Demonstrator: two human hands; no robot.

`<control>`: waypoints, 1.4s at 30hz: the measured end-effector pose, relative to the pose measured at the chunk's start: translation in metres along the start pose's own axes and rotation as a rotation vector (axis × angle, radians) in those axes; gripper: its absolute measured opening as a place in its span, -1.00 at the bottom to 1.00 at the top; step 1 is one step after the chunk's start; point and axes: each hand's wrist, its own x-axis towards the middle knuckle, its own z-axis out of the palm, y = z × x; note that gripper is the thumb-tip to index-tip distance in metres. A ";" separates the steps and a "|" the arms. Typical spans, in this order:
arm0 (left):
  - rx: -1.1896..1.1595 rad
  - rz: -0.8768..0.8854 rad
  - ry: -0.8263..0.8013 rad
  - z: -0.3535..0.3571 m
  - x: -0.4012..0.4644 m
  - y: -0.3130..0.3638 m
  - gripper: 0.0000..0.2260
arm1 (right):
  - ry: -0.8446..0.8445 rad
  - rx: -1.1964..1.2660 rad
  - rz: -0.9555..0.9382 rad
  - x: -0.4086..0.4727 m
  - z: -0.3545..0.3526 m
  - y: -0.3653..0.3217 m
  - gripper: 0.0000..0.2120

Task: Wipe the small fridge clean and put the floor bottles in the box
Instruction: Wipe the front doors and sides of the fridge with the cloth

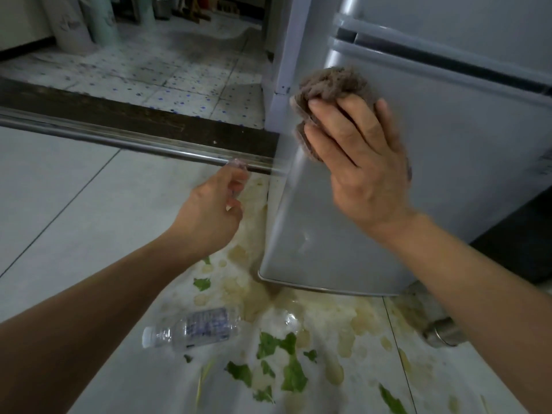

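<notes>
Your right hand (355, 162) presses a brown cloth (325, 88) flat on the fridge door (463, 174), fingers spread so it rubs well. Below your left hand (213, 210), loosely curled around something clear, a bottle (194, 327) lies on the messy floor (74, 204).

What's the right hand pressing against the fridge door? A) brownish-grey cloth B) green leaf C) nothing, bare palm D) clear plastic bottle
A: the right hand has its fingers spread over a bunched brownish-grey cloth, holding it flat against the grey fridge door; the clear plastic bottle lies on the floor among green leaf scraps.
</notes>
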 end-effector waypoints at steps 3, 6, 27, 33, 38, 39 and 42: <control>0.008 0.000 0.006 -0.003 -0.003 -0.009 -0.53 | -0.068 -0.033 -0.129 -0.012 0.007 -0.012 -0.73; 0.042 -0.006 -0.004 -0.003 -0.004 -0.019 -0.58 | -0.194 -0.055 -0.278 -0.036 0.016 -0.029 -0.70; 0.111 0.078 -0.120 0.014 -0.008 -0.008 -0.61 | -0.361 -0.199 -0.421 -0.092 -0.005 0.004 -0.50; 0.028 0.072 -0.078 0.056 0.001 0.013 -0.60 | -0.284 -0.104 -0.115 -0.127 -0.006 0.012 -0.49; 0.116 0.059 0.041 0.066 0.006 0.017 -0.68 | -0.687 0.052 -0.349 -0.190 -0.007 -0.001 -0.26; 0.142 0.045 0.038 0.067 0.007 0.017 -0.69 | -0.736 0.058 -0.387 -0.191 -0.010 -0.002 -0.29; 0.181 0.012 0.013 0.066 0.008 0.018 -0.70 | -0.702 0.093 -0.468 -0.181 -0.016 0.003 -0.47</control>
